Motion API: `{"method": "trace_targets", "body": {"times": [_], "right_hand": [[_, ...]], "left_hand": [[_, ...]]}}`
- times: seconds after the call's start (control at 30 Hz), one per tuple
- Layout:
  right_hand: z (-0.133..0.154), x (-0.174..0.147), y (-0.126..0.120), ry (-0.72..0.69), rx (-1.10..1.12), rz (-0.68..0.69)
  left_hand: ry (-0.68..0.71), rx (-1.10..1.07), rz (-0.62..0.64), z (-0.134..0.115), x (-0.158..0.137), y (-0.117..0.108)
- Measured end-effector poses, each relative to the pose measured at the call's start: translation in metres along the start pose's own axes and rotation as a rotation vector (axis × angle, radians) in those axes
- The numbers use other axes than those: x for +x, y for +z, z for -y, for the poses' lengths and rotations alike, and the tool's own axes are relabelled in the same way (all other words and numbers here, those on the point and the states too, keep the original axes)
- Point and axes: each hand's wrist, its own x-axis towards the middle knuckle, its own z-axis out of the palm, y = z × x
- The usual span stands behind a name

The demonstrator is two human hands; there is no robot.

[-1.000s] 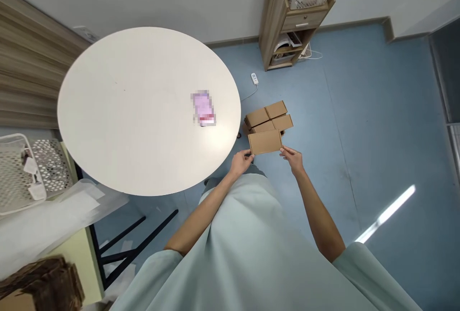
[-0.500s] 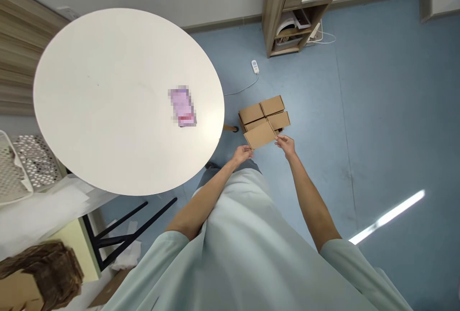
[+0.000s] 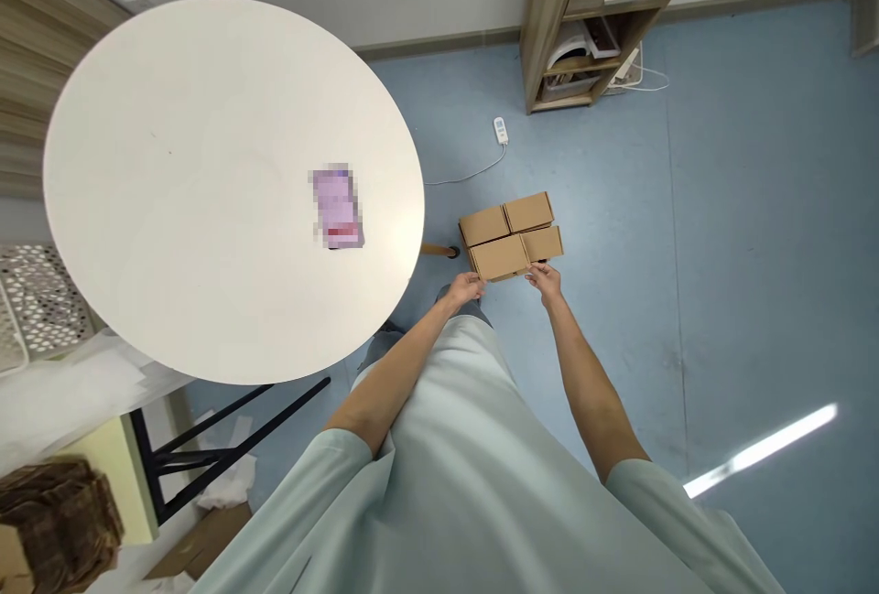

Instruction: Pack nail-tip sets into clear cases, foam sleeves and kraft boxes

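Note:
Several brown cardboard boxes sit together in a two-by-two layout on the blue floor. The near-left cardboard box [image 3: 499, 258] is closest to me and lies in line with the others. My left hand [image 3: 467, 288] pinches its near left corner. At its near right corner, the fingers of my right hand [image 3: 546, 282] are closed on the edge. Beside it is the near-right box [image 3: 543, 243], partly behind my right fingertips. Two more, the far-left box [image 3: 484, 225] and the far-right box [image 3: 528, 210], form the back row.
A round white table [image 3: 226, 301] stands at the left, bearing a blurred purple item [image 3: 336, 208]. A wooden cabinet [image 3: 559, 22] stands against the wall. A corded white device [image 3: 501, 130] lies on the floor. Flattened cardboard [image 3: 61, 521] is stacked at lower left.
The near-left box has gone from tilted and overlapping the others to lying level in its row. Both hands have stayed at its corners. The view has shifted slightly.

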Motion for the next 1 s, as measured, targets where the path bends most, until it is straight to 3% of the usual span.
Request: {"method": "trace_targets", "body": {"times": [0.2,0.4,0.57,0.77,1.0], "right_hand": [[-0.004,0.008,0.001,0.055,0.004,-0.025],[0.009,-0.019,-0.005,0.057,0.001,-0.065],[0.028,-0.055,-0.001,0.015,-0.016,-0.019],[0.048,-0.106,0.020,-0.094,-0.066,0.108],[0.057,-0.185,0.071,-0.258,-0.175,0.311]], "left_hand": [[-0.034,0.029,-0.033,0.000,0.010,-0.007],[-0.042,0.045,-0.006,-0.006,-0.027,-0.019],[-0.004,0.031,0.033,-0.014,-0.072,-0.028],[0.107,-0.008,0.106,-0.018,-0.117,-0.048],[0.243,-0.154,0.136,0.003,-0.172,-0.102]]}}
